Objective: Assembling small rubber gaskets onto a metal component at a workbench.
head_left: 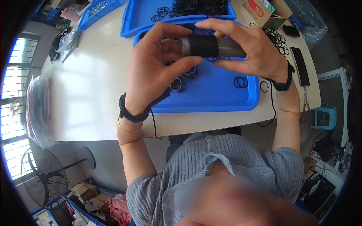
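Head view: a black-and-grey cylinder (pixel 204 46) lies crosswise between the fingers, long axis from left hand (pixel 148 73) to right hand (pixel 262 54), both clamped around it, equally near.

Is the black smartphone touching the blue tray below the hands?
Apart: the head view shows pale tabletop between the black smartphone and the blue tray.

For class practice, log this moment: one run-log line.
left hand: holds cylinder, left end; right hand: holds cylinder, right end; below: blue tray
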`<act>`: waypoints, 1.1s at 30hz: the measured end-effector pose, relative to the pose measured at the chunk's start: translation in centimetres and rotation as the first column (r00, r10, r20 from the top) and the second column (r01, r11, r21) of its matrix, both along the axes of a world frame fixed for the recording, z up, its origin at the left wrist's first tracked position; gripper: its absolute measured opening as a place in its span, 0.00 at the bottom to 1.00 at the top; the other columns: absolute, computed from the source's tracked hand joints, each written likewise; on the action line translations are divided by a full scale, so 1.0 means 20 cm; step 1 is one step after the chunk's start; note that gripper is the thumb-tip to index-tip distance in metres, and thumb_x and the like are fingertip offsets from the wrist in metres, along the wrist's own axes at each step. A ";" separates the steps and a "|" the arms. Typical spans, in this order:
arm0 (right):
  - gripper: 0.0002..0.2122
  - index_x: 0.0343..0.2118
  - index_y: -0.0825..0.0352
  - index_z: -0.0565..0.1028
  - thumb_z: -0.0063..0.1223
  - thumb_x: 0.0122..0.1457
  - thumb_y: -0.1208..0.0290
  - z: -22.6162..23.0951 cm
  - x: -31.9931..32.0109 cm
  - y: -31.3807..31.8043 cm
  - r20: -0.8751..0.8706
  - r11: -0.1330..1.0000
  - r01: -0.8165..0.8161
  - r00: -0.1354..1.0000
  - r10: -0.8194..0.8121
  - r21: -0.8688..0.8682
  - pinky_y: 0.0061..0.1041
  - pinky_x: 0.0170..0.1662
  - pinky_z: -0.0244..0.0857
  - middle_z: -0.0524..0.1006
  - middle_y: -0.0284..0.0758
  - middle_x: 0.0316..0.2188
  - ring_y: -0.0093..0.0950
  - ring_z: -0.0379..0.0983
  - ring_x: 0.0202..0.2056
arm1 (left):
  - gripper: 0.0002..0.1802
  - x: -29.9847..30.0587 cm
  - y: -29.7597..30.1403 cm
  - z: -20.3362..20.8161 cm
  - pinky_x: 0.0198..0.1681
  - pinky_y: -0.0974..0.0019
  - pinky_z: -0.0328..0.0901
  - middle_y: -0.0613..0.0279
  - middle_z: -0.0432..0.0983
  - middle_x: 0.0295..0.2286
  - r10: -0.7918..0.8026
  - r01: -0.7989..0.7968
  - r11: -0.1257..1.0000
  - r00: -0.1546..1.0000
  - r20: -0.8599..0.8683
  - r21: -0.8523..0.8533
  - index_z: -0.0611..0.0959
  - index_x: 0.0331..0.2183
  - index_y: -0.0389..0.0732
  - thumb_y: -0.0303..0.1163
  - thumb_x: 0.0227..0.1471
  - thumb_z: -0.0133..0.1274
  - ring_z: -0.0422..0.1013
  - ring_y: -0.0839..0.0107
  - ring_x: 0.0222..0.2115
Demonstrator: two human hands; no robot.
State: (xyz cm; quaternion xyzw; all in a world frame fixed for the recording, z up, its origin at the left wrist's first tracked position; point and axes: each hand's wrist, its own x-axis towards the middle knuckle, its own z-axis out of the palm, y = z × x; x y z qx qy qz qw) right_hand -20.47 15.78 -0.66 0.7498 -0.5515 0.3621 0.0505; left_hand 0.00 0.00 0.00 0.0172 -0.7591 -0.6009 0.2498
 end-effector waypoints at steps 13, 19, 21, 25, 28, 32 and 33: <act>0.36 0.60 0.59 0.73 0.67 0.42 0.81 -0.06 -0.04 -0.02 -0.156 0.991 -0.080 0.983 0.097 0.110 0.30 0.26 0.70 0.79 0.35 0.30 0.33 0.76 0.25 | 0.25 -0.01 -0.07 -0.09 0.42 0.70 0.74 0.57 0.80 0.36 -0.017 0.042 0.992 0.978 0.208 -0.119 0.76 0.48 0.31 0.19 0.48 0.68 0.80 0.73 0.37; 0.35 0.59 0.60 0.74 0.67 0.42 0.81 -0.06 -0.06 -0.02 -0.126 0.985 -0.103 0.985 0.121 0.135 0.30 0.28 0.71 0.80 0.36 0.31 0.33 0.78 0.26 | 0.26 -0.01 -0.07 -0.09 0.47 0.68 0.75 0.54 0.79 0.40 -0.051 0.079 0.993 0.960 0.275 -0.092 0.74 0.51 0.27 0.15 0.50 0.64 0.78 0.71 0.41; 0.34 0.58 0.62 0.75 0.67 0.42 0.81 -0.06 -0.07 -0.02 -0.128 0.979 -0.095 0.985 0.119 0.178 0.29 0.29 0.73 0.81 0.37 0.34 0.33 0.79 0.28 | 0.26 -0.02 -0.07 -0.09 0.47 0.68 0.75 0.54 0.79 0.40 -0.054 0.078 0.994 0.960 0.276 -0.076 0.74 0.51 0.27 0.15 0.50 0.64 0.78 0.71 0.41; 0.34 0.58 0.63 0.75 0.67 0.42 0.82 -0.07 -0.08 -0.03 -0.130 0.978 -0.098 0.984 0.123 0.182 0.29 0.30 0.74 0.82 0.37 0.35 0.32 0.80 0.29 | 0.26 -0.02 -0.07 -0.09 0.47 0.69 0.75 0.53 0.79 0.40 -0.070 0.086 0.995 0.958 0.277 -0.047 0.74 0.51 0.27 0.14 0.50 0.63 0.79 0.70 0.41; 0.34 0.58 0.63 0.75 0.67 0.42 0.82 -0.07 -0.08 -0.03 -0.126 0.979 -0.104 0.984 0.127 0.176 0.29 0.30 0.74 0.82 0.37 0.34 0.32 0.80 0.28 | 0.27 -0.01 -0.07 -0.08 0.46 0.70 0.75 0.52 0.79 0.40 -0.070 0.082 0.996 0.948 0.311 -0.025 0.74 0.51 0.27 0.15 0.50 0.64 0.79 0.70 0.41; 0.34 0.58 0.63 0.75 0.67 0.41 0.81 -0.07 -0.08 -0.03 -0.110 0.975 -0.120 0.984 0.142 0.187 0.28 0.29 0.73 0.81 0.37 0.32 0.31 0.79 0.27 | 0.27 -0.02 -0.08 -0.07 0.44 0.71 0.75 0.52 0.79 0.39 -0.077 0.091 0.996 0.939 0.335 -0.026 0.74 0.51 0.28 0.15 0.50 0.64 0.80 0.70 0.41; 0.34 0.58 0.63 0.75 0.68 0.41 0.80 -0.08 -0.08 -0.03 -0.112 0.977 -0.121 0.983 0.142 0.174 0.28 0.28 0.72 0.81 0.36 0.31 0.31 0.79 0.26 | 0.27 -0.02 -0.08 -0.08 0.44 0.71 0.75 0.52 0.79 0.39 -0.078 0.090 0.996 0.938 0.339 -0.022 0.74 0.51 0.28 0.15 0.50 0.64 0.80 0.70 0.41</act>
